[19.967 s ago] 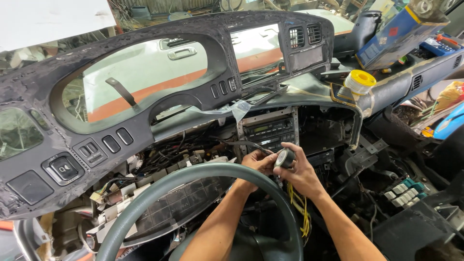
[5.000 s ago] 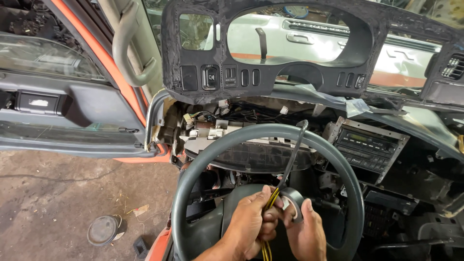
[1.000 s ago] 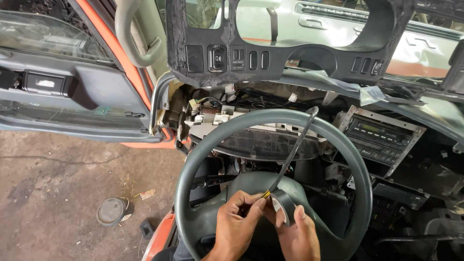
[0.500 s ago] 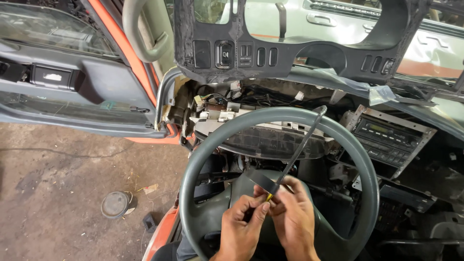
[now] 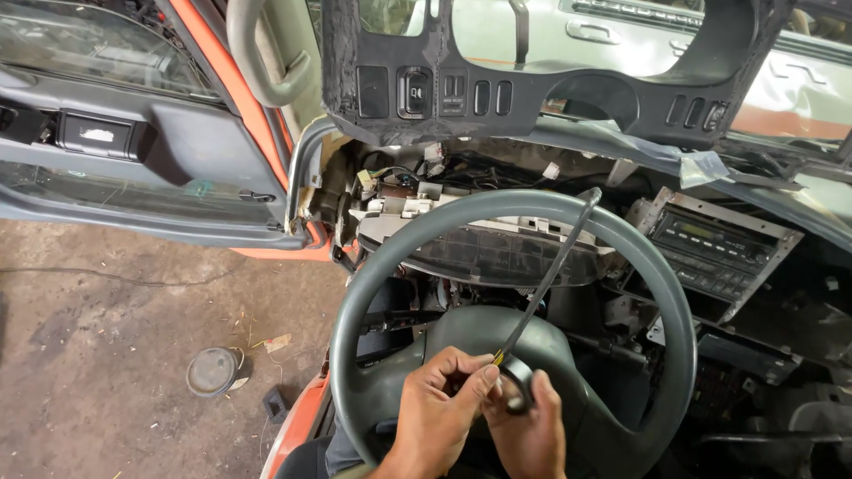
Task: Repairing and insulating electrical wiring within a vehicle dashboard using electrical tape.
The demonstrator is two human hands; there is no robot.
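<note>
My left hand (image 5: 439, 404) pinches the near end of a thin yellow-and-black wire wrapped in dark tape, right over the hub of the grey steering wheel (image 5: 373, 266). My right hand (image 5: 528, 435) holds a roll of black electrical tape (image 5: 517, 390) against that same end. From my fingers the taped wire (image 5: 548, 277) runs up and to the right, past the wheel's upper rim. Both hands touch each other at the wire.
Behind the wheel the instrument cluster (image 5: 497, 253) sits exposed among loose wiring. A loosened dashboard panel (image 5: 550, 80) with switches hangs above. A car stereo (image 5: 714, 253) sits to the right. The open door (image 5: 133, 168) is on the left, and a round lid (image 5: 213, 371) lies on the concrete floor.
My hands stay at the wheel hub working the tape around the wire; over the last second they have closed together. The view has shifted slightly left and down.
</note>
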